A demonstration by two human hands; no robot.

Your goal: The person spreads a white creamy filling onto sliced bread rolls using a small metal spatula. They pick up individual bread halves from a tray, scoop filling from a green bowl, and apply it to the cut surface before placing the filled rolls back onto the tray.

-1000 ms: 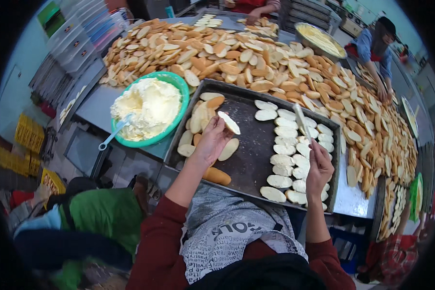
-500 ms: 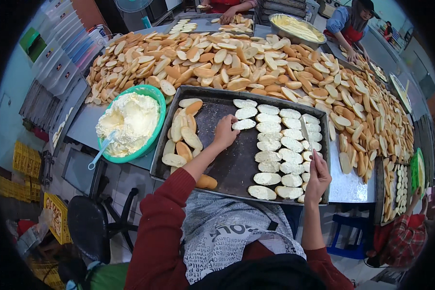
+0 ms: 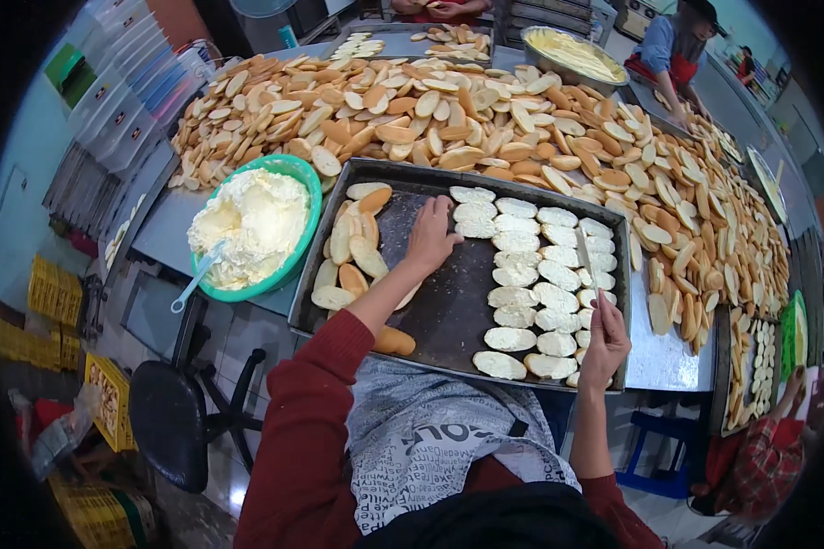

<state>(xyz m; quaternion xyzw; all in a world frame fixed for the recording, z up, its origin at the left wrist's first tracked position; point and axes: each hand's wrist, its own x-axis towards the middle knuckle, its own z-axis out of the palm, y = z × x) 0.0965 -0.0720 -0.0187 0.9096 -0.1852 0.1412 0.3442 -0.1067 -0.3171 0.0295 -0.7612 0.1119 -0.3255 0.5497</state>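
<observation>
A dark rectangular baking tray lies in front of me, with rows of cream-spread bread slices on its right half. Plain bread slices are heaped along its left side. My left hand rests beside the top of the leftmost spread column, fingers stretched forward and thumb by the third slice; nothing shows in its grasp. Closed round the handle of a flat-bladed spreading knife, my right hand stays over the right columns, blade pointing away from me.
Left of the tray stands a green bowl of pale cream with a light-blue-handled utensil. A big pile of bread slices spreads behind and right. Co-workers handle bread at other trays. A black chair stands at lower left.
My left hand has moved slightly farther away, its fingers now stretched forward beside the slices. The third slice of that column sits closer to the second. The knife hand barely moved.
</observation>
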